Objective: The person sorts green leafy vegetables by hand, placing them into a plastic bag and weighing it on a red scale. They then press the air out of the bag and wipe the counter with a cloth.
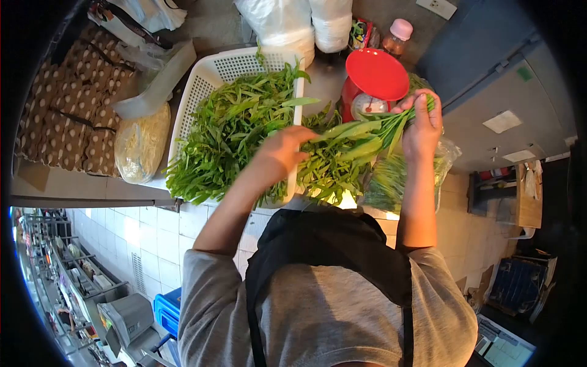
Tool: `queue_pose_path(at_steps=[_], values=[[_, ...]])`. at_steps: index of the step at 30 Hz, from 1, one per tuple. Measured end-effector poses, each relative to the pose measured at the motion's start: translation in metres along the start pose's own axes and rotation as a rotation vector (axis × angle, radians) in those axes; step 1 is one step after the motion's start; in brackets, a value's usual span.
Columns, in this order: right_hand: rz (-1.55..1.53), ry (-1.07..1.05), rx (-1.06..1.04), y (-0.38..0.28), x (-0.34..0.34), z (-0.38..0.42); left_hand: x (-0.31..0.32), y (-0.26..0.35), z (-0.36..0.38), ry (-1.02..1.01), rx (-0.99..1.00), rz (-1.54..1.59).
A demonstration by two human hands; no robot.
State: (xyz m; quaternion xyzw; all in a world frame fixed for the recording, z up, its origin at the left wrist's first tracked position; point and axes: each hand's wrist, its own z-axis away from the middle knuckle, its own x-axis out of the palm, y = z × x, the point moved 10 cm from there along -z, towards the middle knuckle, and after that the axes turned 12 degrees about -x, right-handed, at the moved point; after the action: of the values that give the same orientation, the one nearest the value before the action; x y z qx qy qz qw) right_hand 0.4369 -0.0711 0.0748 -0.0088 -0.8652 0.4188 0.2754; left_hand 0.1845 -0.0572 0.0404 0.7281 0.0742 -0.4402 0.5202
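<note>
My right hand (422,125) is closed around the stems of a bunch of leafy greens (373,133), long narrow leaves that look like water spinach. The bunch points left, its leaf tips reaching toward my left hand (282,150). My left hand is over the right rim of a white perforated basket (192,92), slightly blurred, with fingers stretched out and thumb apart. Loose greens (235,116) heap the basket. More greens (333,171) lie between the basket and a clear plastic bag of green stalks (391,177) below my right wrist.
Behind the bunch stands a red dial scale (378,73), with a pink-capped bottle (397,37) beyond it. White plastic bags (278,24) are at the back. Left of the basket are a bag of pale strands (142,144) and stacked brown egg trays (67,104). A grey cabinet (507,104) is at right.
</note>
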Motion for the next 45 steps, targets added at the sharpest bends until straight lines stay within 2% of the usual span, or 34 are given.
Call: queue_pose_path(at_steps=[1,2,3,5,8,11,12,15,17,19,21,24,27,28,32,36,39,40,44,45], values=[[0.043,0.003,-0.005,0.001,-0.005,0.002,-0.019,-0.004,0.01,0.037,0.053,-0.077],[0.084,0.003,-0.012,0.002,-0.008,0.002,-0.03,-0.021,0.018,-0.067,-0.18,-0.086],[0.124,0.002,-0.024,0.002,-0.01,0.002,-0.035,-0.028,0.029,-0.138,-0.221,-0.041],[0.117,-0.004,0.006,0.008,-0.009,0.005,-0.022,-0.031,0.052,-0.357,-0.219,-0.014],[0.114,-0.032,0.031,0.015,-0.003,0.009,0.001,-0.017,0.071,-0.358,-0.062,0.042],[0.091,-0.046,0.046,0.017,0.003,0.012,0.004,-0.023,0.068,-0.247,-0.083,-0.005],[0.086,-0.048,0.045,0.016,0.004,0.012,-0.007,-0.022,0.063,-0.158,-0.042,0.032],[0.086,-0.049,0.044,0.014,0.002,0.013,-0.066,-0.031,0.048,0.235,-0.13,0.004],[0.097,-0.047,0.047,0.013,0.001,0.012,-0.107,-0.047,0.045,0.415,-0.205,0.042],[0.115,-0.043,0.054,0.011,0.001,0.012,-0.145,-0.068,0.046,0.538,-0.161,0.385],[0.107,-0.038,0.051,0.009,0.002,0.013,-0.18,-0.06,0.054,0.642,-0.204,0.378],[0.119,-0.049,0.044,0.009,0.001,0.014,-0.197,-0.059,0.066,0.754,-0.152,0.638],[0.15,-0.054,0.054,0.011,-0.001,0.015,-0.167,-0.127,0.059,0.534,-0.453,0.28],[0.161,-0.054,0.063,0.011,0.0,0.016,-0.161,-0.136,0.059,0.528,-0.53,0.018],[0.172,-0.047,0.052,0.008,0.002,0.016,-0.171,-0.118,0.067,0.592,-0.55,-0.146],[0.168,-0.078,0.053,0.011,0.007,0.015,-0.192,-0.063,0.07,0.64,-0.313,0.431],[0.189,-0.112,0.082,0.014,0.013,0.021,-0.211,-0.067,0.069,0.807,-0.355,0.219],[0.198,-0.12,0.084,0.014,0.017,0.02,-0.21,-0.055,0.072,0.804,-0.406,0.04],[0.309,-0.215,0.044,0.011,0.029,0.023,-0.202,-0.034,0.066,0.828,-0.251,0.309],[0.341,-0.25,0.031,0.009,0.037,0.026,-0.194,-0.031,0.06,0.783,-0.213,0.398]])
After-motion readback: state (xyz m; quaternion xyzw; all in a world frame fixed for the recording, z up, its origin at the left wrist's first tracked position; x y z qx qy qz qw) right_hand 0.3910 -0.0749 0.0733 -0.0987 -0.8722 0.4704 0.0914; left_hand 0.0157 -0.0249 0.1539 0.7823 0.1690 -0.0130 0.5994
